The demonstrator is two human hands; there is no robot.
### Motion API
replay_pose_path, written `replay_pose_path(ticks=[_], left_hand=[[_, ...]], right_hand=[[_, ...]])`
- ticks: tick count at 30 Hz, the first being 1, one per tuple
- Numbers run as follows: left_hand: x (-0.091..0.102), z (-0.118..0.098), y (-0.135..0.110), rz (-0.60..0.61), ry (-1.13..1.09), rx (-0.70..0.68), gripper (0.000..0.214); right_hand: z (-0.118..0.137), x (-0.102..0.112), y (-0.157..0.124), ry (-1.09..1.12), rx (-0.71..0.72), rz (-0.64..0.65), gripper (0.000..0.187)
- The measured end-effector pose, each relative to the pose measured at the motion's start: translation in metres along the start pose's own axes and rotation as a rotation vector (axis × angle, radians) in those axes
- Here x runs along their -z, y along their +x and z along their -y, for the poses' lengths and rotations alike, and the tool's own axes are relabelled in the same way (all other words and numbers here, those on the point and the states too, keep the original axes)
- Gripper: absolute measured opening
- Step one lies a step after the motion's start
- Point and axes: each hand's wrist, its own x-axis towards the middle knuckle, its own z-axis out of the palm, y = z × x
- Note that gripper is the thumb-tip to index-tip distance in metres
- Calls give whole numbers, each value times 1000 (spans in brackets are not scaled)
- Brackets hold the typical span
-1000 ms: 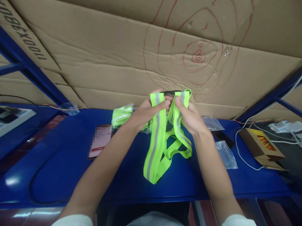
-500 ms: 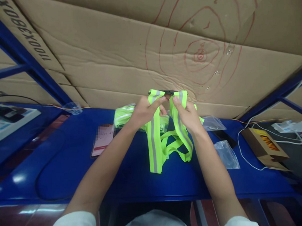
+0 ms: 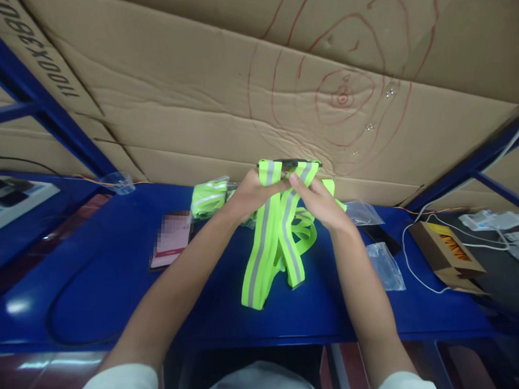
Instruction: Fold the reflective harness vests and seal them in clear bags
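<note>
A neon-yellow reflective harness (image 3: 264,235) with grey stripes hangs from both hands above the blue table. My left hand (image 3: 256,193) is closed on its left strap, the thumb pointing right across the webbing. Its right strap is gripped by my right hand (image 3: 313,198), thumb pressed on the front. The two thumbs nearly meet. A black buckle (image 3: 290,162) joins the straps along the top edge. Loose loops dangle below, low over the tabletop. Fingers behind the straps are partly hidden. Another folded neon bundle (image 3: 210,199) in clear wrap lies behind my left forearm.
On the blue table (image 3: 121,292), a phone (image 3: 171,239) lies left of my left arm. Clear plastic bags (image 3: 385,266), a dark phone-like slab (image 3: 382,237) and an open cardboard box (image 3: 448,254) are on the right. A plastic cup (image 3: 121,183) stands back left, before a cardboard wall (image 3: 182,88).
My hands have come closer together, bringing the two straps side by side. The right strap now hangs straighter, and the loose loops have shifted and gathered below.
</note>
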Motion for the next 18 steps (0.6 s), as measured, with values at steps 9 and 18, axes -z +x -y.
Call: replay_pose_path(ticks=[9, 18], left_hand=[[6, 16, 0, 56, 16, 162, 47], [-9, 32, -2, 267, -394, 435, 45]], right_hand=[[11, 19, -2, -299, 207, -44, 34], [16, 26, -3, -345, 276, -119, 28]])
